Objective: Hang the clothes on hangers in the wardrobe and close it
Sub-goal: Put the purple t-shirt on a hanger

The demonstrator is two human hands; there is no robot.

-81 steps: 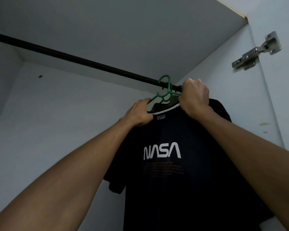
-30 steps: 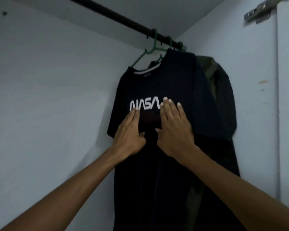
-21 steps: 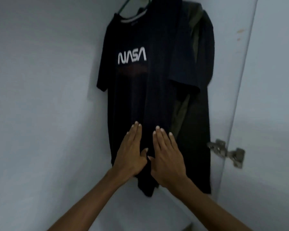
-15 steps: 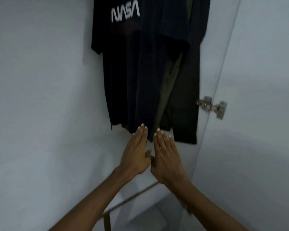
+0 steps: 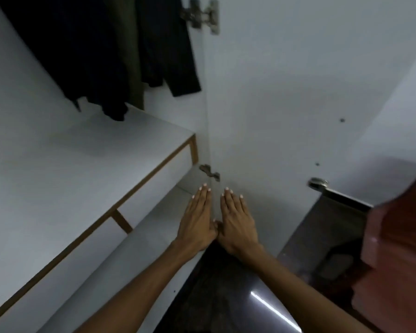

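Note:
The lower parts of the hung clothes fill the top left: a black T-shirt [image 5: 82,51], an olive garment [image 5: 127,44] behind it and another dark garment [image 5: 168,49]. Rail and hangers are out of frame. My left hand [image 5: 197,222] and my right hand [image 5: 235,224] are stretched out side by side, fingers straight, thumbs touching, holding nothing. They hover low, well below the clothes, in front of the open white wardrobe door [image 5: 286,97] near its lower hinge [image 5: 209,171].
A white shelf with a wooden edge [image 5: 139,181] runs below the clothes, with another white shelf [image 5: 154,227] under it. An upper door hinge [image 5: 202,15] sits at the top. Dark glossy floor [image 5: 238,296] lies below; reddish-brown furniture [image 5: 394,248] stands at the right.
Both hands slid flat down the front of the black T-shirt and came off its hem, staying side by side. The view tilted down from the rail to the shelves and floor.

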